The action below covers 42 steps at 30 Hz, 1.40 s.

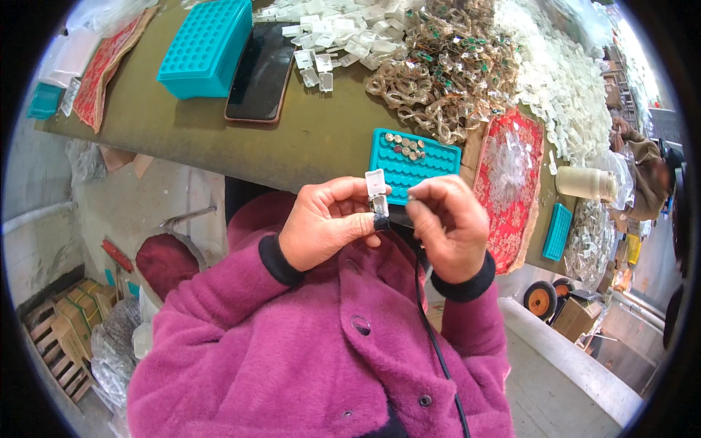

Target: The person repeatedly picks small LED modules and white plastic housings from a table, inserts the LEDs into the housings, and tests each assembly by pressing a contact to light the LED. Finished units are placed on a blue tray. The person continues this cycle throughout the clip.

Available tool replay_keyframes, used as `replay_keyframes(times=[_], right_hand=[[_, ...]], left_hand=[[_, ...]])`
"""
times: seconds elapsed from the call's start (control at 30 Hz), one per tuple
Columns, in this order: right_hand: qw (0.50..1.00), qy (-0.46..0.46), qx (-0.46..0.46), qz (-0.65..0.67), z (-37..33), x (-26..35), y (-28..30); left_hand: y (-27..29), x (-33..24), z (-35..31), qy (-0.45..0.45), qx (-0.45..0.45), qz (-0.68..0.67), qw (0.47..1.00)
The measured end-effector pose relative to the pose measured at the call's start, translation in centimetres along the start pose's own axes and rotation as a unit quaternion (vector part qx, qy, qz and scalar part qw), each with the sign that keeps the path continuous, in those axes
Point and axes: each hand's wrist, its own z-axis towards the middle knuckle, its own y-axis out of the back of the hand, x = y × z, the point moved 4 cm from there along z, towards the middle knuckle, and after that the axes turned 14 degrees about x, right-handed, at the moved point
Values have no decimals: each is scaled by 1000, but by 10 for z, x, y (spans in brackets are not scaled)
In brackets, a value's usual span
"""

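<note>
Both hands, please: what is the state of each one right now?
Left hand: closed on a small white case, lid open.
Right hand: curled beside the case; whether fully closed or holding something cannot be told.

Box [375, 182] btwn L fingers [345, 190], tray [414, 169] beyond

Both arms bend inward, the left forearm [219, 285] slanting toward the middle, the right forearm [473, 321] steeper, with the hands close together at the near edge of the bench [314, 139]. The left hand [325, 219] is pinched, thumb stretched forward opposite the curled fingers, a dark wrap [380, 222] on the thumb tip. Just apart, the right hand [453, 226], slightly blurred, has thumb and forefinger close.
</note>
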Motion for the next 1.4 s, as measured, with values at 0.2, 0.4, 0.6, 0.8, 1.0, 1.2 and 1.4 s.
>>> replay_keyframes(times=[0.2,0.4,0.6,0.8,1.0,1.2,1.4], right_hand=[[964,-62,-7,257,-20,-1,-30],[923,-132,17,362,-27,-12,-40],[899,-121,17,420,-33,-16,-42],[977,-27,-23,210,-39,-2,-39],[971,177,-52,-155,-33,18,-39],[950,238,-39,-199,-27,14,-40],[955,229,-28,-186,-27,5,-40]], left_hand=[[-12,-3,-6,-90,-45,162,982],[-19,-14,-12,-205,-5,482,852],[-8,5,-14,-54,15,91,994],[-3,7,-18,19,48,29,998],[-4,10,-22,5,49,86,995],[-1,10,-24,12,68,121,990],[1,9,-21,6,61,121,991]])
